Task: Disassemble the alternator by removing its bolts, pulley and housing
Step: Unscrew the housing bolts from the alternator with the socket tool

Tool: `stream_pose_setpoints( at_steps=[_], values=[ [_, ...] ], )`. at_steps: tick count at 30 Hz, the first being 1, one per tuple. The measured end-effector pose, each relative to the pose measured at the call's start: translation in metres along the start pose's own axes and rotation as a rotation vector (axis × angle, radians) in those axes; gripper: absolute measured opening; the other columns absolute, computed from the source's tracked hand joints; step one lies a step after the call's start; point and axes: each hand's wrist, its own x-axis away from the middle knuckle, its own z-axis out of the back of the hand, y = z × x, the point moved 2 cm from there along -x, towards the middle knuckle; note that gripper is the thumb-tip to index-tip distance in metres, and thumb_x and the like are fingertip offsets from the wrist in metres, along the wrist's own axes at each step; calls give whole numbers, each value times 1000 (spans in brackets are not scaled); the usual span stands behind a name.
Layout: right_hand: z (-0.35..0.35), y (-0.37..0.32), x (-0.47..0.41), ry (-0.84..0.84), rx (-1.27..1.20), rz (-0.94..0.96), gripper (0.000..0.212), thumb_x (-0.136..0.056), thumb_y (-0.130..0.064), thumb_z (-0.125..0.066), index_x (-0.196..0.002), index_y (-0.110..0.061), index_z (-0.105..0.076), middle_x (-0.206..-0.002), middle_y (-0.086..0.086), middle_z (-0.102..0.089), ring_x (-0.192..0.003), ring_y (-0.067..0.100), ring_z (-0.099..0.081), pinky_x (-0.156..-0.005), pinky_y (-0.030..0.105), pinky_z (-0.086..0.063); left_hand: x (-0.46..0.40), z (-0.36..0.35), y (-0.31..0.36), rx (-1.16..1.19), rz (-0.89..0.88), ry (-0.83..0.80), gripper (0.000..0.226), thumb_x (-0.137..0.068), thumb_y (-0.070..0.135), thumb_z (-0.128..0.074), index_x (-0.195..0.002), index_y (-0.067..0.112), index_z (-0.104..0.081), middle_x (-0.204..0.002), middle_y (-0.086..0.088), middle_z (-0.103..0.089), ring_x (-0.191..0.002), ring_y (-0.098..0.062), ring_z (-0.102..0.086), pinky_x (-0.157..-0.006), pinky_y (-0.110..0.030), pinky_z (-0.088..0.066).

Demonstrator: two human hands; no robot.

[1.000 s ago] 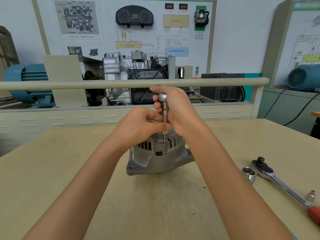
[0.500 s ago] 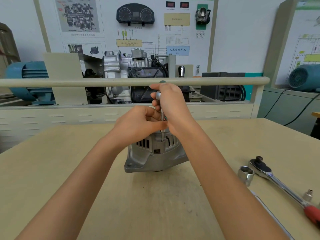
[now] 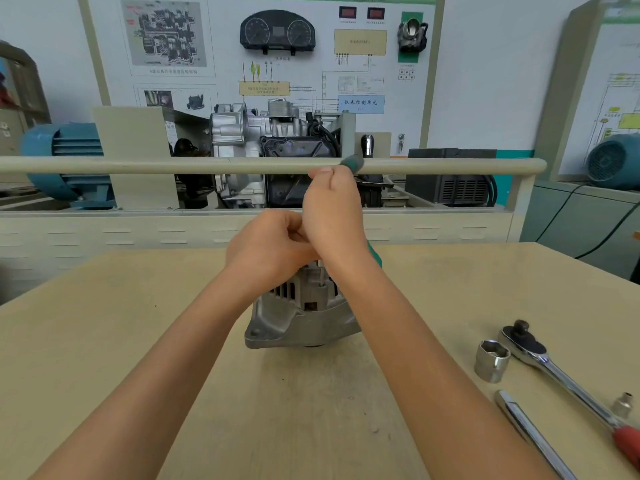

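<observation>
The grey alternator [image 3: 294,323] stands on the beige table [image 3: 104,358], its vented housing facing me. A thin driver tool stands upright on its top; the metal shaft [image 3: 321,271] shows just below my hands and a green handle tip [image 3: 353,163] pokes out above. My right hand [image 3: 334,209] grips the handle, fingers wrapped round it. My left hand [image 3: 268,251] sits lower, its fingers curled at the shaft right above the housing. The bolt under the tool is hidden by my hands.
At the right of the table lie a ratchet wrench [image 3: 561,375] with a red grip, a loose large socket [image 3: 491,360], a small socket [image 3: 622,405] and a chrome bar [image 3: 530,434]. A beige rail [image 3: 173,166] and an engine display stand behind the table.
My right hand has turned on the tool, hiding the silver cap seen earlier; a green handle tip now shows above it. The view has shifted slightly downward. My left hand stays at the shaft.
</observation>
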Motion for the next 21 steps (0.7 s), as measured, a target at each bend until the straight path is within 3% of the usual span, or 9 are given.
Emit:
stream_pose_setpoints(
  at_steps=[2,4,5,8,10,12,14,18,21],
  values=[
    [1,2,-2,-8,-9,-20,32,-102,-16,-25,-117,-5,-50,-75,-6,-43,-65,3,-42,-53,8,-36,0,-1,0,-11,0,-23,22,-75,17,-67,-56,20,-55,-44,13,-56,-58,-20,-58,-67,-36,-48],
    [2,2,-4,-75,-114,-119,30,-100,-13,-27,-111,-7,-54,-76,-4,-45,-65,9,-44,-63,21,-40,0,0,0,32,-4,-86,7,-71,25,-68,-71,18,-67,-66,6,-70,-77,-24,-68,-83,-45,-54],
    [3,2,-5,-129,-191,-178,27,-99,-12,-30,-104,-10,-56,-75,-3,-46,-61,9,-44,-62,24,-41,0,1,0,54,-4,-126,12,-71,27,-69,-77,18,-70,-75,1,-74,-83,-23,-70,-88,-47,-53],
    [10,3,-7,-299,-432,-299,23,-96,-11,-39,-92,-15,-62,-63,-3,-45,-46,6,-40,-44,17,-40,0,3,-3,130,-20,-234,4,-80,19,-73,-81,23,-74,-82,3,-76,-80,-8,-71,-83,-27,-55],
    [13,4,-8,-378,-509,-319,21,-95,-11,-44,-94,-13,-64,-61,-2,-45,-44,7,-40,-43,17,-40,0,5,-3,163,-25,-259,9,-83,12,-72,-86,20,-75,-84,2,-76,-79,-3,-70,-76,-14,-55],
    [14,4,-8,-400,-533,-321,21,-94,-11,-44,-96,-11,-65,-62,-1,-46,-45,8,-40,-44,18,-40,0,5,-4,184,-16,-248,10,-82,11,-73,-88,18,-75,-84,2,-76,-79,-3,-70,-73,-11,-54],
    [14,4,-7,-373,-525,-323,22,-95,-11,-42,-98,-11,-64,-62,-1,-46,-45,7,-40,-43,17,-40,0,5,-3,191,0,-218,9,-79,14,-76,-84,21,-75,-81,4,-76,-78,-3,-71,-77,-16,-54],
    [7,1,-3,-256,-434,-312,26,-97,-11,-37,-96,-15,-63,-65,-1,-47,-48,8,-40,-42,16,-38,2,2,-2,121,9,-103,8,-71,20,-79,-70,21,-71,-73,1,-74,-83,-19,-71,-90,-46,-53],
    [0,1,-2,-121,-212,-169,29,-99,-14,-31,-98,-16,-60,-73,-3,-50,-60,9,-45,-63,27,-41,3,1,0,28,2,-43,9,-71,19,-73,-66,17,-65,-68,-3,-70,-78,-25,-69,-85,-52,-53]
  ],
)
